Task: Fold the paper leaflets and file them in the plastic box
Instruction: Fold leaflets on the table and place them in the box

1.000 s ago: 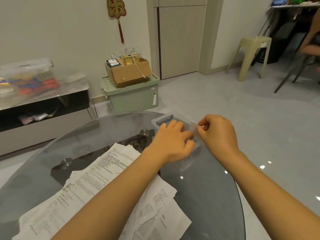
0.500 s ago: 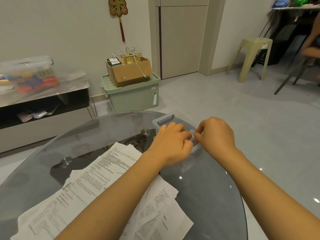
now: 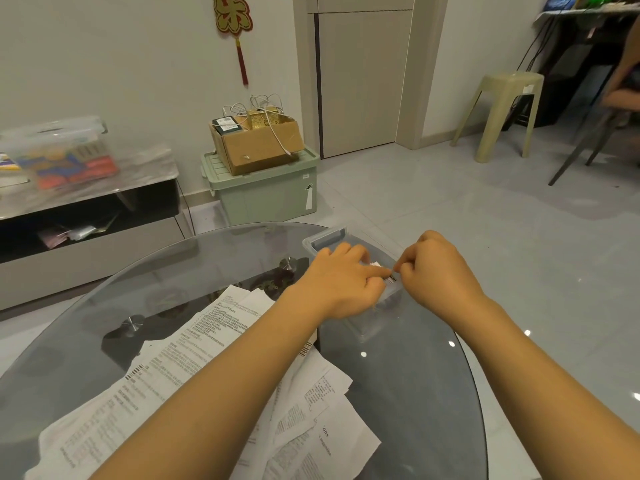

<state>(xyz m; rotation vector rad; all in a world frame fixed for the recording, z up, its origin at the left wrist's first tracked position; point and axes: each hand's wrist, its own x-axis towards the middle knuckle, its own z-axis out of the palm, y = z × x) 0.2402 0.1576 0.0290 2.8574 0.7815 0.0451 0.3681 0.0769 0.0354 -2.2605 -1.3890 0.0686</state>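
Filing a folded leaflet in the clear plastic box

Both hands meet over the plastic box at the glass table's far edge: left hand and right hand pinch a small folded leaflet, apparently tucking it in upright; unfolded leaflets wait nearer.

Home living room. Red and gold hanging ornament on a plain wall, low TV-style cabinet with a clear storage tub of household bits on top. Green lidded storage bin on the tiled floor, open cardboard box with loose cables on it. Beige plastic stool by a closed door. Round glass table in front, strewn with printed sheets. Cluttered desk at far right.
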